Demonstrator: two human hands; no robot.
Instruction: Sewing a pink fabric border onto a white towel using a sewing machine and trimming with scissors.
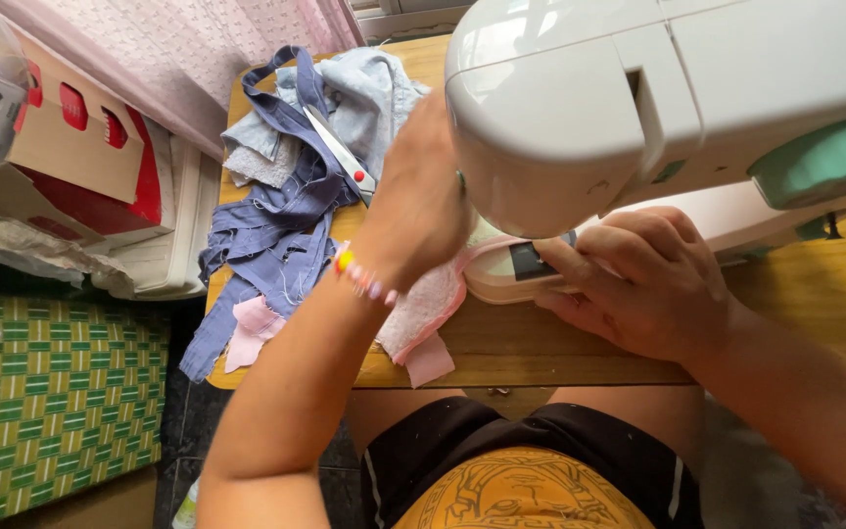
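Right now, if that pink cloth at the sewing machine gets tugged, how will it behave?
The pink cloth is probably floppy: its end droops over the table edge. Likely light, being thin. It may resist sliding, since the left hand and right hand press on it.

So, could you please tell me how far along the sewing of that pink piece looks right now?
Done: cutting seems over, since the scissors lie idle on the blue fabric scraps. In hand: the left hand and right hand steady the pink fabric piece at the white sewing machine. Left: part of the piece hangs over the wooden table edge; the needle area is hidden.
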